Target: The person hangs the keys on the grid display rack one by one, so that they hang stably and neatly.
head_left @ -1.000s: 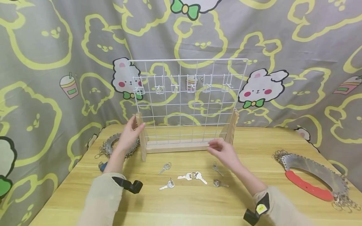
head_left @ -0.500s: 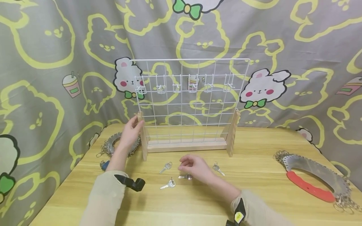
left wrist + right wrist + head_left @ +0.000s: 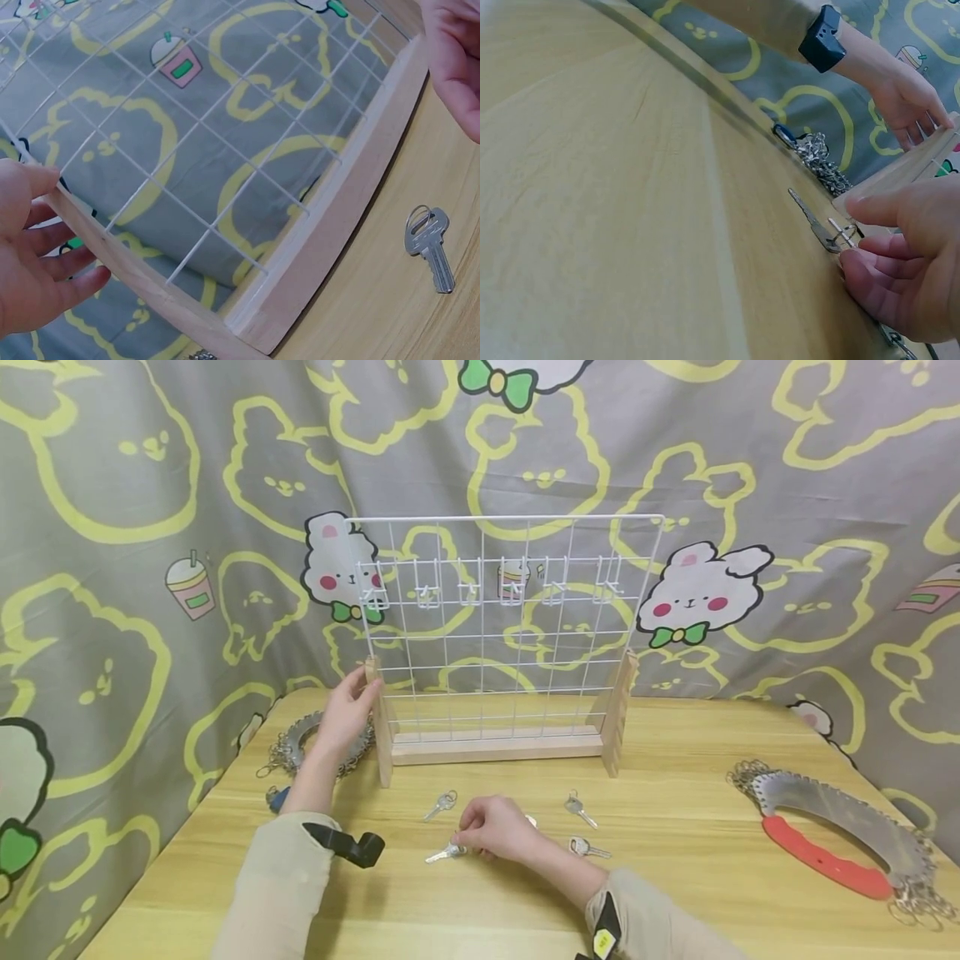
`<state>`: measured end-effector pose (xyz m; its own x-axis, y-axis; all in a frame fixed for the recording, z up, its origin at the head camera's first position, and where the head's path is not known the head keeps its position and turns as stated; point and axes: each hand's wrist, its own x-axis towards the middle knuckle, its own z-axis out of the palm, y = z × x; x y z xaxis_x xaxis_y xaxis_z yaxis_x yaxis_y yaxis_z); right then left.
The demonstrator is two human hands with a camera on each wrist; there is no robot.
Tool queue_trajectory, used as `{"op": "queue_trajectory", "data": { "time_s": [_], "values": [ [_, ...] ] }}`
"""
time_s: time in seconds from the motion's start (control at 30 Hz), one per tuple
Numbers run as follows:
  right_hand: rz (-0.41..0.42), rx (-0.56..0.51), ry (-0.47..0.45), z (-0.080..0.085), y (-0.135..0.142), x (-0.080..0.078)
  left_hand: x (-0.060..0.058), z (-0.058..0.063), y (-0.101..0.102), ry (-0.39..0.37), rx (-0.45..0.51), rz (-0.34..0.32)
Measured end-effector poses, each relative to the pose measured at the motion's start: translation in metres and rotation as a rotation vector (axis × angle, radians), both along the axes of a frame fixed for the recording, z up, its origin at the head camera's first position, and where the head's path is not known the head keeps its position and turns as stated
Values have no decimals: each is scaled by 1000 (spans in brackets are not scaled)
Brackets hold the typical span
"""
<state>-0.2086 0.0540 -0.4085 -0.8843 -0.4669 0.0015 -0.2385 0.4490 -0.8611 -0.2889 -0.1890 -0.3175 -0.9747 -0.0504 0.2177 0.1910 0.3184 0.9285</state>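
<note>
My left hand [image 3: 347,710] holds the left wooden upright [image 3: 381,731] of a stand bearing a white wire grid [image 3: 498,635]. In the left wrist view, the thumb lies on the upright's near side with fingers behind it. Low over the table is my right hand [image 3: 495,828], its fingertips at the bow of a silver key [image 3: 441,855]. The right wrist view shows this key [image 3: 814,220] with its ring, at the fingertips; the thumb stands apart from the fingers. Another key [image 3: 439,805] lies just behind. Two more, a key [image 3: 581,811] and a key [image 3: 589,848], lie to the right.
Several white wire hooks [image 3: 512,589] hang on the grid's upper part. At the table's right lies a curved metal plate [image 3: 840,810] with a red handle [image 3: 825,860] and many small rings. A similar ringed plate [image 3: 294,742] lies behind the left forearm. A patterned curtain [image 3: 420,435] closes the back.
My right hand has moved from the stand's lower right, leftward and toward the front, over the middle keys to the front-left key. The left hand has closed onto the upright and stayed there.
</note>
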Motion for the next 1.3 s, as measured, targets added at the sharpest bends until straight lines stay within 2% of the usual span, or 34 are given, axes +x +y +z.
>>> {"op": "queue_trajectory", "data": {
  "time_s": [0.23,0.43,0.77,1.3],
  "values": [
    [-11,86,60,-1,-3,1,0,-1,-1,-3,-3,-7],
    [-3,100,87,-2,-4,2,-2,-2,-3,-10,-12,-11],
    [17,-16,-3,9,5,-5,0,2,-3,-38,8,-21],
    [-7,-40,66,36,23,-18,1,3,-5,-21,1,-45]
  ]
}}
